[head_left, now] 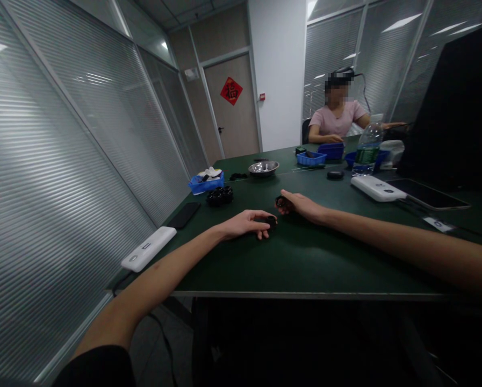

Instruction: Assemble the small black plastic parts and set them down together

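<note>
Over the green table [305, 252], my left hand [249, 223] has its thumb and fingers closed on a small black part [272, 220]. Just to its right and slightly farther back, my right hand [299, 205] is wrapped round another small dark part [281, 201]. The two hands are close together but apart. Both parts are too small to make out in detail. Beyond my left hand sits a cluster of black round pieces [220, 196].
A metal bowl [264, 169] and a filled blue basket [206, 184] stand farther back. White power banks [149, 249] lie at both sides. At the right are a bottle [367, 150], a tablet [428, 194] and a dark screen [458, 107]. A person [337, 118] sits across the table.
</note>
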